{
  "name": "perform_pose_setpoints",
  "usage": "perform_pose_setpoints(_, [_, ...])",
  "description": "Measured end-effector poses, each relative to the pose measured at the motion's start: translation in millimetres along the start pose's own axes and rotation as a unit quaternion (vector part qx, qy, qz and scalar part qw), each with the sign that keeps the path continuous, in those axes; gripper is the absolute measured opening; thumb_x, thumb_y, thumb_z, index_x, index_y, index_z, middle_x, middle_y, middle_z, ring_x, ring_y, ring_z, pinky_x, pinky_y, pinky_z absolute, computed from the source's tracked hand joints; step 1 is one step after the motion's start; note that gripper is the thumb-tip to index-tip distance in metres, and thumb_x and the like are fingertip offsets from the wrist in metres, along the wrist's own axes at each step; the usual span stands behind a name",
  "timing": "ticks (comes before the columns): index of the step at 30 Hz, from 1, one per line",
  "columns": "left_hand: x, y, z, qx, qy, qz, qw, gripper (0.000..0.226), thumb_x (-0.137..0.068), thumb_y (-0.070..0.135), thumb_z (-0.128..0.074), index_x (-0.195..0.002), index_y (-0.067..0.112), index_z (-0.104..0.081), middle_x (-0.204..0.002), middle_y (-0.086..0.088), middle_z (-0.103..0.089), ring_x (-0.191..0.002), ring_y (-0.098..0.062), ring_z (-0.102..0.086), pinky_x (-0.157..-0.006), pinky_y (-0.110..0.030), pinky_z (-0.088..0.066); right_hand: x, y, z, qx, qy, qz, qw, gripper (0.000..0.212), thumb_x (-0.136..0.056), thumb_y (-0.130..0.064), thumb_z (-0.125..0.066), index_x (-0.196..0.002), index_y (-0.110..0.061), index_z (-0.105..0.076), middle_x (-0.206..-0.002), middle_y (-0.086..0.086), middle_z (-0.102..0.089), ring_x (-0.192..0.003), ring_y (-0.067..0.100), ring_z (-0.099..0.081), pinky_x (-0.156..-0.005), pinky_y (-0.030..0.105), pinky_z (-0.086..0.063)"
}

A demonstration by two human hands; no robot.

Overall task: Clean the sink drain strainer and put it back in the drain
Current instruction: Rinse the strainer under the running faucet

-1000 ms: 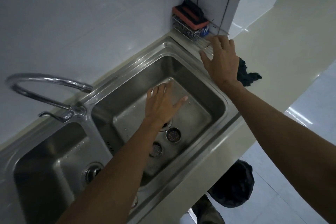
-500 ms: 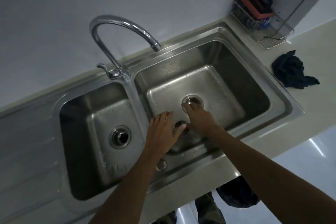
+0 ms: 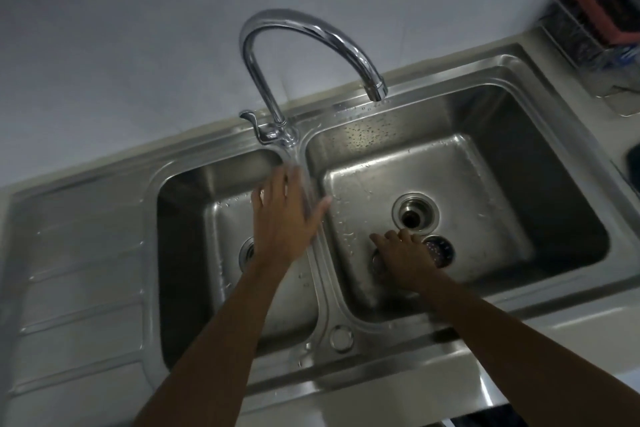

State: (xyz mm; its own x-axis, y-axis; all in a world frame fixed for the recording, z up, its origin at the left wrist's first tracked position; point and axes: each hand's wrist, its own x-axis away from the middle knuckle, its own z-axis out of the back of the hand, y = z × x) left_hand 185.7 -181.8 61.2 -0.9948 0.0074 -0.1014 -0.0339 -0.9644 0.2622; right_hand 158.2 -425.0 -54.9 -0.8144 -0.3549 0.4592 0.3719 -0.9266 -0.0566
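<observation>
A ribbed drainboard [image 3: 79, 270] takes up the far left of the steel sink, and next to it lies the left basin [image 3: 194, 218], its own outlet [image 3: 246, 253] half hidden behind the left wrist. The left grip [image 3: 284, 218] hovers palm down over the ridge between the two basins, with the fingers straight and spread, the thumb out to the right, and nothing in it. Behind it stands the curved faucet [image 3: 311, 28], its spout turned over the right basin [image 3: 502, 201], whose back wall is dotted with water drops.

On that basin's floor the drain [image 3: 414, 217] is open and dark. The right grip [image 3: 407, 258] rests knuckles up just in front of the drain, its fingertips at the rim. Whether it is pinching anything cannot be told, since the fingers bend down out of sight. A round metal piece [image 3: 376, 263] peeks out from under its left side. The strainer [image 3: 441, 251] is out of the drain — a perforated cup lying on the basin floor, touching the right edge of the right grip and just beside the drain's rim.

At the far right, on the pale desk [image 3: 571, 319], a wire rack [image 3: 571, 31] holds an orange-and-black sponge [image 3: 595, 3]
</observation>
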Motion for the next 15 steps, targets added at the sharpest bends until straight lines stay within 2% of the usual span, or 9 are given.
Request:
perform_pose_setpoints(3, [-44.9, -20.9, 28.4, -0.024, 0.067, 0.029, 0.997, 0.08, -0.095, 0.068, -0.05, -0.15, 0.012, -0.038, -0.157, -0.014, -0.038, -0.145, -0.03, -0.036, -0.118, -0.052, -0.03, 0.0, -3.6, -0.5, 0.013, -0.016, -0.009, 1.0, 0.066, -0.086, -0.047, -0.056, -0.144, -0.023, -0.036, -0.127, 0.009, -0.055, -0.117, 0.035, -0.052, -0.094, 0.044, -0.043])
perform_pose_setpoints(6, [-73.4, -32.8, 47.4, -0.068, 0.092, 0.012, 0.993, 0.073, -0.094, 0.062, -0.055, -0.144, 0.009, -0.042, -0.15, -0.014, -0.042, -0.14, -0.032, -0.04, -0.115, -0.05, -0.035, 1.5, -3.2, 3.2, 0.011, -0.033, -0.025, 0.999, 0.061, -0.085, -0.04, -0.059, -0.137, -0.017, -0.038, -0.127, 0.011, -0.054, -0.116, 0.036, -0.054, -0.094, 0.046, -0.044])
perform_pose_setpoints(9, [-89.6, -39.9, 57.8, -0.092, 0.106, 0.003, 0.99, 0.067, -0.093, 0.052, -0.063, -0.139, 0.006, -0.045, -0.143, -0.017, -0.044, -0.133, -0.034, -0.044, -0.109, -0.048, -0.038, 3.3, -0.6, 19.7, -0.045, 0.007, -0.055, 0.997, 0.058, -0.082, -0.036, -0.061, -0.132, -0.014, -0.041, -0.128, 0.013, -0.053, -0.114, 0.037, -0.055, -0.091, 0.046, -0.049])
perform_pose_setpoints(11, [-94.7, -43.9, 61.1, -0.077, 0.093, 0.025, 0.992, 0.069, -0.091, 0.047, -0.066, -0.14, 0.005, -0.043, -0.144, -0.018, -0.045, -0.133, -0.035, -0.044, -0.109, -0.049, -0.037, 4.5, 3.3, 38.7, -0.12, 0.035, -0.073, 0.989, 0.068, -0.081, -0.041, -0.067, -0.138, -0.016, -0.039, -0.133, 0.014, -0.05, -0.116, 0.038, -0.054, -0.089, 0.046, -0.051])
perform_pose_setpoints(13, [-95.3, -46.9, 62.6, -0.065, 0.049, 0.041, 0.996, 0.077, -0.091, 0.048, -0.067, -0.147, 0.004, -0.037, -0.147, -0.018, -0.044, -0.136, -0.036, -0.043, -0.111, -0.051, -0.034, 7.3, 8.2, 62.2, -0.196, 0.065, -0.089, 0.974, 0.08, -0.077, -0.045, -0.075, -0.142, -0.019, -0.038, -0.137, 0.013, -0.046, -0.121, 0.037, -0.052, -0.091, 0.047, -0.052])
perform_pose_setpoints(15, [-93.1, -47.5, 63.5, -0.064, 0.014, 0.037, 0.997, 0.082, -0.092, 0.05, -0.066, -0.15, 0.003, -0.032, -0.149, -0.018, -0.044, -0.137, -0.036, -0.044, -0.113, -0.053, -0.033, 11.1, 12.6, 84.7, -0.229, 0.124, -0.099, 0.96, 0.082, -0.073, -0.049, -0.077, -0.141, -0.021, -0.04, -0.135, 0.011, -0.047, -0.119, 0.033, -0.052, -0.093, 0.047, -0.053])
